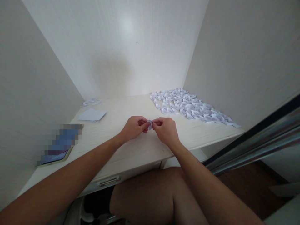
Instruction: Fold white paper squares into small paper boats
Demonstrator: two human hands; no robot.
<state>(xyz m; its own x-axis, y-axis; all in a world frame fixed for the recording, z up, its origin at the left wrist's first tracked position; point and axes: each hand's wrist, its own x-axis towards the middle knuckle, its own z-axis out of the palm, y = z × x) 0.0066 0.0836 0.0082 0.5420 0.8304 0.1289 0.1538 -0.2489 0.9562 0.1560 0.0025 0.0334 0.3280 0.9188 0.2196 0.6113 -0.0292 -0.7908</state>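
Observation:
A small folded piece of white paper (150, 124) is pinched between both hands above the middle of the desk. My left hand (136, 127) grips its left side with thumb and fingertips. From the right, my right hand (166, 128) is closed on the other side of the same piece. The fingers cover most of it, so its exact shape is hard to make out. Many small folded white paper pieces (187, 104) lie spread in a loose heap beyond my right hand, reaching along the right wall.
On the left of the white desk (122, 107) lies a stack of white paper sheets (92, 115). Behind it are some thin paper scraps (92, 101). A device with a blurred screen (62, 142) leans at the left wall. Walls enclose the desk's back and sides; a drawer handle (108, 181) protrudes below.

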